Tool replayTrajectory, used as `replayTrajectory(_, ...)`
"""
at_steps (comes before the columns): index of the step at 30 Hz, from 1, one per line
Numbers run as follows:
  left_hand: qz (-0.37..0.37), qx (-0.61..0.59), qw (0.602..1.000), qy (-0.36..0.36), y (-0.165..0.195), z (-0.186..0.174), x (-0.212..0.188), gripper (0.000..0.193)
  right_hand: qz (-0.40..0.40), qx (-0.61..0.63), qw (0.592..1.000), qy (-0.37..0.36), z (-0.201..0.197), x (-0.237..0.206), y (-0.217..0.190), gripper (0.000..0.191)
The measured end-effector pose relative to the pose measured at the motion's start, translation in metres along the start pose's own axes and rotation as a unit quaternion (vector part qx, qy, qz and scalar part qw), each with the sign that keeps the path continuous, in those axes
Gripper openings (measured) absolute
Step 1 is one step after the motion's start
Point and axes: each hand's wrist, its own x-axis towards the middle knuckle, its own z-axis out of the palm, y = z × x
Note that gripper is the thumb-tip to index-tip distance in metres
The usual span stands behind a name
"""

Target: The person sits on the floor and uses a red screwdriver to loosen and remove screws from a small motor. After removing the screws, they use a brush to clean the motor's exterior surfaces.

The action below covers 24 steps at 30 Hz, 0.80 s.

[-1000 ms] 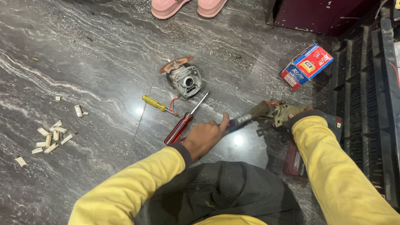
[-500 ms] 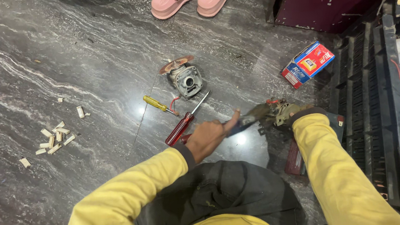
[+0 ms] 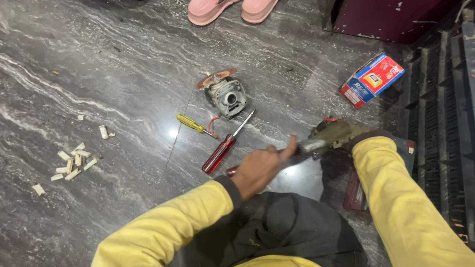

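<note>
Screwdrivers — two loose on floor (image 3: 71, 68): red (image 3: 223, 149), yellow (image 3: 194, 124).

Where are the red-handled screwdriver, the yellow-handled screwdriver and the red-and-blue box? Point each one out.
red-handled screwdriver (image 3: 219, 154): head view, on its handle.
yellow-handled screwdriver (image 3: 189, 123): head view, on its handle.
red-and-blue box (image 3: 372, 79): head view, on its top face.

One small rectangular carton (image 3: 372, 79), red and blue with a yellow patch, is seen lying tilted on the dark marbled floor (image 3: 72, 79). It is placed near the black grille (image 3: 449, 132) at right.
</note>
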Motion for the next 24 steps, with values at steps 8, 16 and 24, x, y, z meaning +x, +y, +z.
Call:
replayTrajectory(8,-0.033,0.047,0.998,-0.030,-0.004,0.004,0.004,0.094,0.001,-0.002,1.000,0.005,-0.009,-0.013,-0.005,0.091)
replayTrajectory(16,-0.026,0.049,0.998,0.024,0.004,0.006,-0.003,0.074,-0.001,-0.002,1.000,0.007,-0.016,-0.020,-0.009,0.089)
replayTrajectory(24,-0.010,0.068,0.998,0.014,-0.004,-0.001,0.009,0.080,-0.010,0.001,1.000,0.002,-0.017,-0.026,-0.011,0.087)
